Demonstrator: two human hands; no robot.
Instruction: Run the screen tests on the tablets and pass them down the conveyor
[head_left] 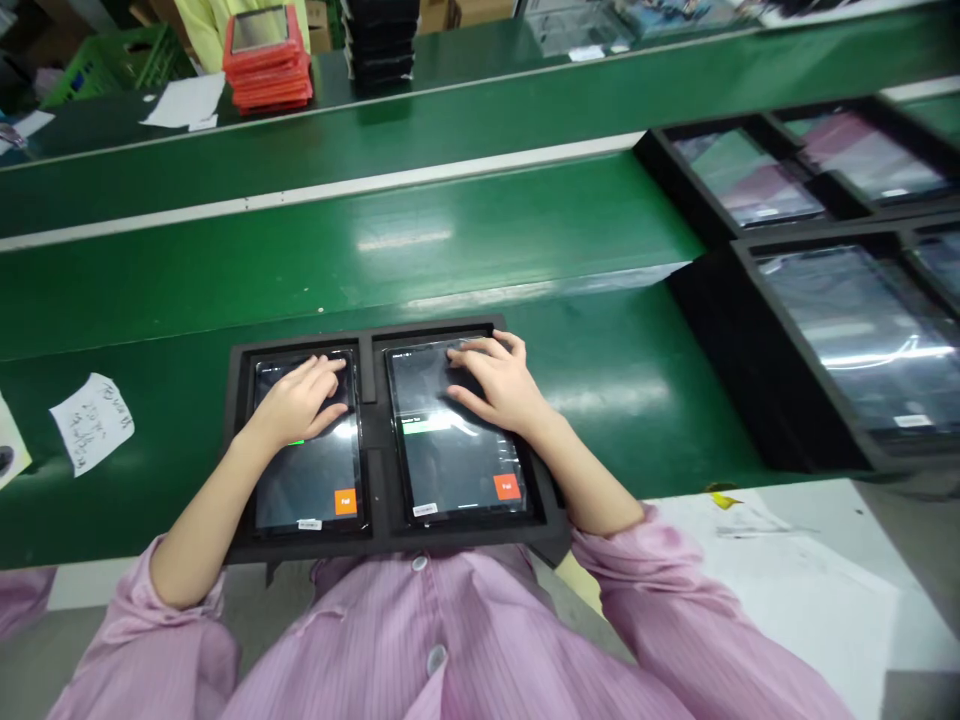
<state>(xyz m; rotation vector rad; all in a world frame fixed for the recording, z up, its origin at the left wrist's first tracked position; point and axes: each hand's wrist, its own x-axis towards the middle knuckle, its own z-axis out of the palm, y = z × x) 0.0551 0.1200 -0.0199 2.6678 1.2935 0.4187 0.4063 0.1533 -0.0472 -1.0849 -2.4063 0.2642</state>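
Two tablets lie face up in a black foam tray (377, 500) in front of me. On the left tablet (300, 490), an orange button shows near the lower right of the dark screen. My left hand (300, 400) rests over its upper part, fingers stretched out toward the top right corner. The right tablet (450, 460) has a red button at the lower right and a green bar across the middle. Over its upper right part lies my right hand (499, 385), fingers apart with the thumb stretched out. Neither hand grips anything.
Foam trays with more tablets, one a near tray (765, 330), stand on the right. A handwritten note (94, 423) lies on the green bench at left. Across the conveyor are a stack of red cases (268, 75), a black stack (380, 40) and a green crate (124, 62).
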